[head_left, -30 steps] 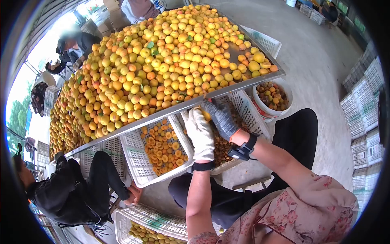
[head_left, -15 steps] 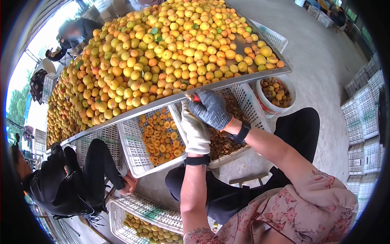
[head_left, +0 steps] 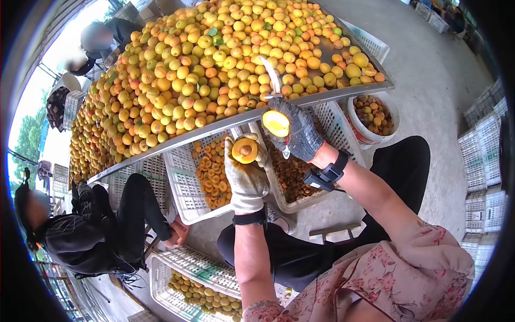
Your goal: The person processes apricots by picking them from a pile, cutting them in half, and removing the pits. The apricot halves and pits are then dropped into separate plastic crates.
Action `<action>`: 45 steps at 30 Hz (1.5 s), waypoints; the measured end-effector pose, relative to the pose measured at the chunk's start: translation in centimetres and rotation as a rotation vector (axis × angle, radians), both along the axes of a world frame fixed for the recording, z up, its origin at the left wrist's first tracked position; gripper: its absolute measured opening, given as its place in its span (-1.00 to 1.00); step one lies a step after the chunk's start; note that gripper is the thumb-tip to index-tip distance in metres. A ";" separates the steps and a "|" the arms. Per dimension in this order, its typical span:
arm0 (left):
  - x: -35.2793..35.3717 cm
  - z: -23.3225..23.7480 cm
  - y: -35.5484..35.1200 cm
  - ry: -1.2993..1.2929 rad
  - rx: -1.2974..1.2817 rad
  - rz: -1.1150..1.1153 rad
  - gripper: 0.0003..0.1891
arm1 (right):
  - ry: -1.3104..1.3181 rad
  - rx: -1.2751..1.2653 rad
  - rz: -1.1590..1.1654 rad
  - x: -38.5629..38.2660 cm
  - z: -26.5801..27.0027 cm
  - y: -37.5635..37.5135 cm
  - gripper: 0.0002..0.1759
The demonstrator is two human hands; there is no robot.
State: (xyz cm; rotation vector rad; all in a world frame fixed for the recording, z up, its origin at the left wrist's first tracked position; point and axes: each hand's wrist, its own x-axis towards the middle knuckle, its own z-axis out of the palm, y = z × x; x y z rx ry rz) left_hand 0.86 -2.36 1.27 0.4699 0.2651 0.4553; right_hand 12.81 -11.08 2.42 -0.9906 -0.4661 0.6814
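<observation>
The apricot is now open in two pieces. Half a second ago both hands were pressed together close under the near edge of the table, and the fruit was hidden between them. Now the hands are a little apart and turned up.

The left hand (head_left: 245,180), in a white glove, has its fingers curled around the half with the stone (head_left: 244,151). The brown stone sits in the middle of it.

The right hand (head_left: 300,137), in a grey glove, pinches the other half (head_left: 276,123), with the yellow cut side facing up. The same hand grips a knife (head_left: 271,75). The blade now points up over the table's near edge, where before only a bit of red handle showed.

Both halves are held just under the near edge of the metal table (head_left: 327,94), which is piled high with whole apricots (head_left: 214,70).

Under the hands stands a white crate (head_left: 179,185) with cut apricot halves in it. Beside it is a second crate (head_left: 335,131) with brown bits. A white bucket (head_left: 352,119) of fruit stands by the table's right corner.

A person in black (head_left: 80,241) sits at the left.
</observation>
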 end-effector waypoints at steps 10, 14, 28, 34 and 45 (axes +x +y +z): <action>0.4 -0.5 -1.1 -0.031 0.089 0.048 -0.62 | 0.442 0.214 -0.070 -0.5 2.6 2.8 -0.70; 1.4 0.1 -2.0 0.201 0.251 0.244 -0.67 | 0.578 0.314 -0.086 0.3 2.7 2.2 -0.69; 5.5 -0.6 -4.9 0.270 0.231 0.403 -0.70 | -0.775 -0.129 -0.857 2.4 -0.5 1.9 -0.59; 7.5 -2.4 -4.4 0.294 0.232 0.522 -0.75 | 0.332 0.636 -0.268 2.2 1.0 1.8 -0.78; 7.6 -2.2 -4.8 0.381 0.497 0.449 -0.68 | 0.787 0.392 -0.201 4.2 0.9 0.5 -0.70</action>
